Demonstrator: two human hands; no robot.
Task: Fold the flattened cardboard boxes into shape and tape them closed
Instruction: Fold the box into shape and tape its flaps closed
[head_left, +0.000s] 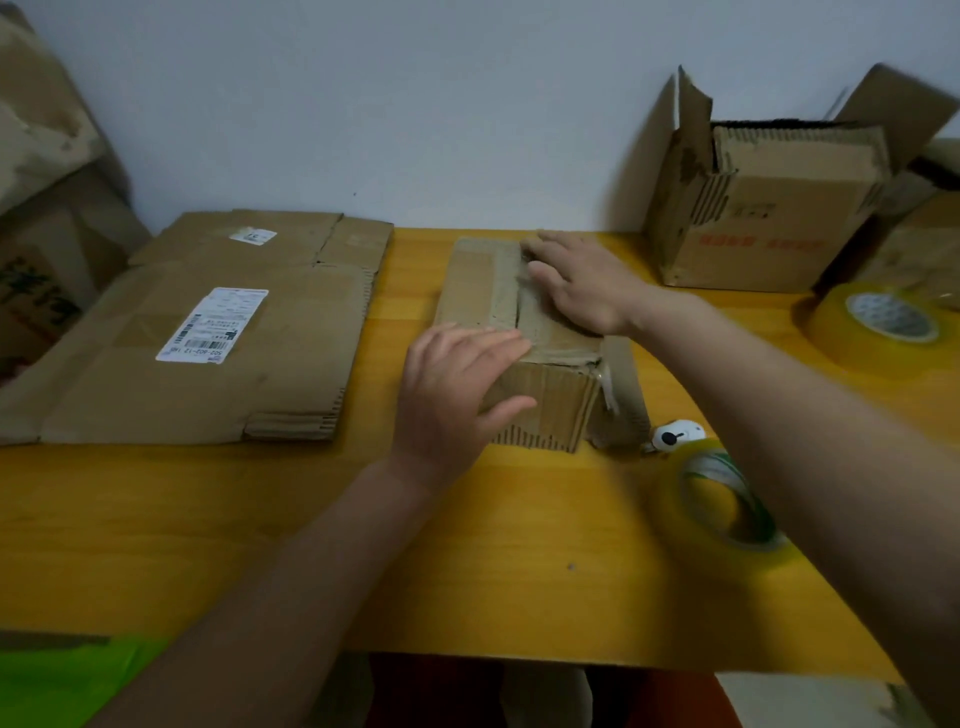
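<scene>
Mid-frame, both hands lie flat, fingers straight: left hand (457, 384) steadies the box (540, 400) (near corner); right hand (582, 286) presses its flaps down, likely for taping.

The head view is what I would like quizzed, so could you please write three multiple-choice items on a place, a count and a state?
1. Where does the flattened cardboard lie relative to the small box?
A. on the person's left
B. on top of it
C. on the person's right

2. How many tape rolls are on the table?
A. none
B. two
C. five

3. How do the hands meet the small box?
A. both hang clear of it
B. both rest on it, fingers straight
C. both lift it overhead

Answers: 1 A, labelled sheets lie left; 2 B, near roll, far roll; 3 B, left hand and right hand press it.
</scene>
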